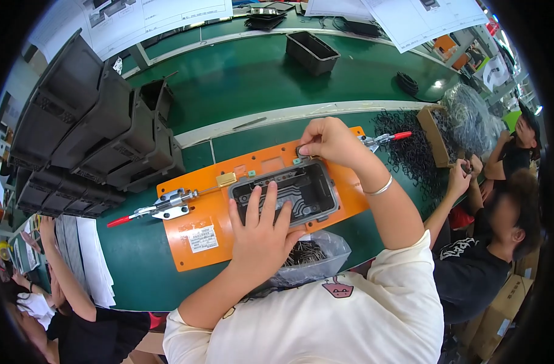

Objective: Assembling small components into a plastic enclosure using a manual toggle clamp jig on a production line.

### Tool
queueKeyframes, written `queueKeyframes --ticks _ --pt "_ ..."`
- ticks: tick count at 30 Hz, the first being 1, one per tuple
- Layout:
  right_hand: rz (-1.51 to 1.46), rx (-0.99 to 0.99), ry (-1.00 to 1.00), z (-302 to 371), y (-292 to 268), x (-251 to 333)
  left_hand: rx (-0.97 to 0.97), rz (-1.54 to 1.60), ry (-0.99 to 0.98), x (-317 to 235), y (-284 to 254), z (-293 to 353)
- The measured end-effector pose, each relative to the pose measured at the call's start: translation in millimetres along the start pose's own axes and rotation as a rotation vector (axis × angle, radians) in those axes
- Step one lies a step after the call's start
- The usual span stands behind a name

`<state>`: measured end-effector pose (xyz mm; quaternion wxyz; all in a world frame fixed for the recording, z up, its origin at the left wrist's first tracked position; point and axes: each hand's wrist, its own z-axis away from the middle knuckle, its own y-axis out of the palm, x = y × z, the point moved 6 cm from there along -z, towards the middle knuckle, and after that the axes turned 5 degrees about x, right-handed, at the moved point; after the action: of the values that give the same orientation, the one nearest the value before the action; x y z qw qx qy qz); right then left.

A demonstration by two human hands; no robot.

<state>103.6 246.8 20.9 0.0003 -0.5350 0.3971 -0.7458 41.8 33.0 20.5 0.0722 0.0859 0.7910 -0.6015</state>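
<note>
A dark grey rectangular housing (pixel 314 189) with ridged inner walls lies open side up on an orange fixture plate (pixel 271 233). My left hand (pixel 260 233) rests on its near left part, fingers spread and reaching over the cavity. At the housing's far edge my right hand (pixel 333 143) pinches a small black part (pixel 300 151) between thumb and fingertips; its exact shape is mostly covered. A brass-coloured block (pixel 226 179) sits on the plate, left of the housing. Toggle clamps with red handles stand at the plate's left (pixel 168 206) and right (pixel 383 139) ends.
Stacked dark bins (pixel 101 121) rise at the left. A pile of black wire-like clips (pixel 404 145) and a cardboard box (pixel 433 136) lie to the right. A plastic bag of metal pins (pixel 313 255) is near my body. Another dark bin (pixel 313 53) stands farther back. Co-workers sit on both sides.
</note>
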Motion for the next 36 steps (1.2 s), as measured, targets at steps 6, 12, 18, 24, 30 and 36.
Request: queueKeyframes --ticks 6,12,18,24,30,36 --pt "0.111 0.033 -0.076 3 6 5 0.011 0.006 -0.007 1 3 1" --pt "0.029 -0.271 -0.12 26 0 11 -0.017 0.047 0.009 0 -1 0" --pt "0.741 0.232 -0.44 138 79 73 -0.188 0.307 0.289 -3 -13 33" --pt "0.754 0.243 -0.422 158 113 55 0.137 0.026 0.365 -28 1 45" --pt "0.616 0.248 -0.376 157 108 49 0.248 0.007 0.373 -32 3 41" --pt "0.674 0.321 -0.372 154 108 52 0.202 0.044 0.378 -27 0 43"
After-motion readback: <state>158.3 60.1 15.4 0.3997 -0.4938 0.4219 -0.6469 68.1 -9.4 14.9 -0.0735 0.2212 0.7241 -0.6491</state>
